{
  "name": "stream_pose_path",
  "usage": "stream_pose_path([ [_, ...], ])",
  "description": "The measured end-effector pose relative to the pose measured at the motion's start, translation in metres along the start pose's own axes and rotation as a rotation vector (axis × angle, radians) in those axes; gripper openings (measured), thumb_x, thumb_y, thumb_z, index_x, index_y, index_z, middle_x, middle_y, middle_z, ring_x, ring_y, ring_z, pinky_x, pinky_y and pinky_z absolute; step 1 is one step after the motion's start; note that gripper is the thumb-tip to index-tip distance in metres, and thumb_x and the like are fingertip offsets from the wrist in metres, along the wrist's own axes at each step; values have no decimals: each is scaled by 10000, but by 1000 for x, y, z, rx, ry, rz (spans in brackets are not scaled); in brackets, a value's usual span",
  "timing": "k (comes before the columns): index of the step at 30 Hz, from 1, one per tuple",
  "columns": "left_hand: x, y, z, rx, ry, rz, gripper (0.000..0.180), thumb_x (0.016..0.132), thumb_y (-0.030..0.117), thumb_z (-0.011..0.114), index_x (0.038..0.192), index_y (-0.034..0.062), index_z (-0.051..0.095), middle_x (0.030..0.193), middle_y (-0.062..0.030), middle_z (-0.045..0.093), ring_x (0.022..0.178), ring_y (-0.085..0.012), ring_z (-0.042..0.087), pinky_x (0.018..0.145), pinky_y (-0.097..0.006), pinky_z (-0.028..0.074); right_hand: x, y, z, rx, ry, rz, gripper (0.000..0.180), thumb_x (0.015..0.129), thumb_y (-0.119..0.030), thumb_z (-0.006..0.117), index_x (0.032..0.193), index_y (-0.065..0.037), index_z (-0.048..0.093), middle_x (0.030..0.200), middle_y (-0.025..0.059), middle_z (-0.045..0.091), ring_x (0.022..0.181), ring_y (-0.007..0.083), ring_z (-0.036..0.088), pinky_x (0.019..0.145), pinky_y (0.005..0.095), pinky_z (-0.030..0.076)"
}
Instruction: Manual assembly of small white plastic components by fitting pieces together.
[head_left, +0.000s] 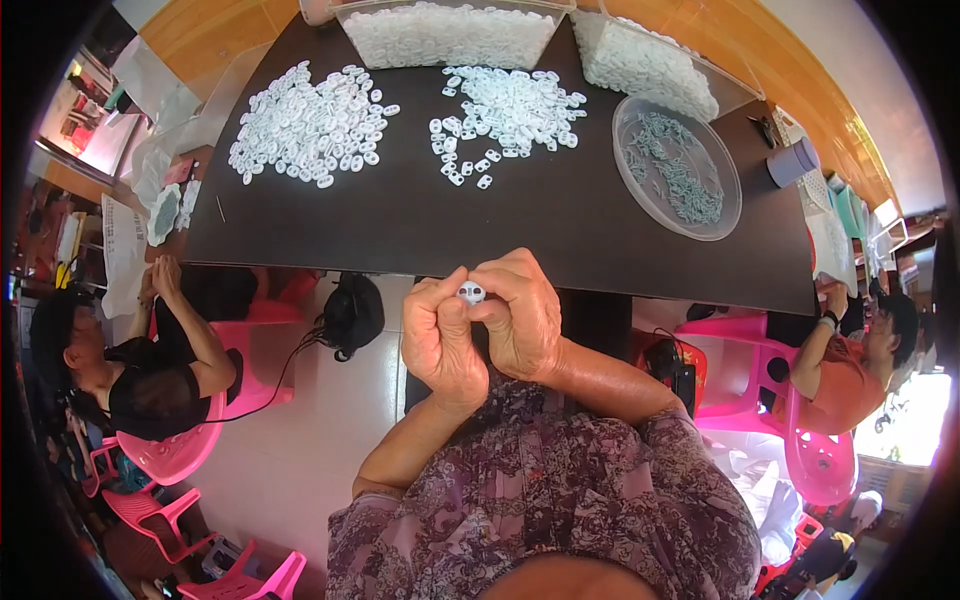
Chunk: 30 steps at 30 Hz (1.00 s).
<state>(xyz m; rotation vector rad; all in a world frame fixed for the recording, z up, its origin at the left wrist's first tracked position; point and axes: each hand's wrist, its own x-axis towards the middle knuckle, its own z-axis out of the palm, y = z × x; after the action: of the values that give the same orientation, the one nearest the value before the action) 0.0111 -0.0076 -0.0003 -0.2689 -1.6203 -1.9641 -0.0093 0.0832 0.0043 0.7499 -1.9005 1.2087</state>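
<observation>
Left hand (438,340) and right hand (522,315) both in a narrow pinch on one small white piece (471,293). Piece sits between the two grips, dark openings facing the camera, just off the dark table's (400,225) near edge.

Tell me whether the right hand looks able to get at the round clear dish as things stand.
Probably yes: only bare tabletop shows between the right hand and the round clear dish, though its fingers are busy at the small white piece.
</observation>
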Motion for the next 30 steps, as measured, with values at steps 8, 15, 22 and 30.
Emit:
stream_pose_path([
  [8, -3, -6, -2, -13, 21, 11, 181, 944, 132, 493, 966, -33, 562, 839, -24, 498, 766, -93, 440, 714, -234, 389, -2, 3, 5, 9, -14, -25, 184, 856, -90, 594, 992, 12, 524, 864, 123, 558, 672, 231, 531, 570, 311, 449],
  [15, 2, -10, -9, 119, -44, 72, 209, 945, 121, 482, 1012, -54, 574, 782, -58, 527, 694, -108, 475, 610, -227, 400, 0, 5, 3, 4, 40, 41, 273, 698, -10, 698, 930, -16, 553, 819, 100, 579, 656, 245, 539, 554, 317, 443],
  [22, 42, -31, -14, 353, -200, -82, 196, 884, -12, 516, 1066, -19, 589, 772, -89, 593, 657, -132, 558, 599, -250, 455, 26, 31, -62, -184, -68, 283, 105, 756, 43, 646, 843, -1, 608, 775, 79, 599, 665, 147, 554, 590, 263, 447],
  [30, 130, -90, -3, 871, -288, 367, 125, 768, 45, 637, 888, 77, 648, 700, -91, 541, 671, -253, 550, 588, -345, 435, 143, 123, -155, -546, 119, 305, 161, 812, -52, 613, 960, 10, 630, 846, 79, 637, 779, 111, 572, 717, 240, 449],
])
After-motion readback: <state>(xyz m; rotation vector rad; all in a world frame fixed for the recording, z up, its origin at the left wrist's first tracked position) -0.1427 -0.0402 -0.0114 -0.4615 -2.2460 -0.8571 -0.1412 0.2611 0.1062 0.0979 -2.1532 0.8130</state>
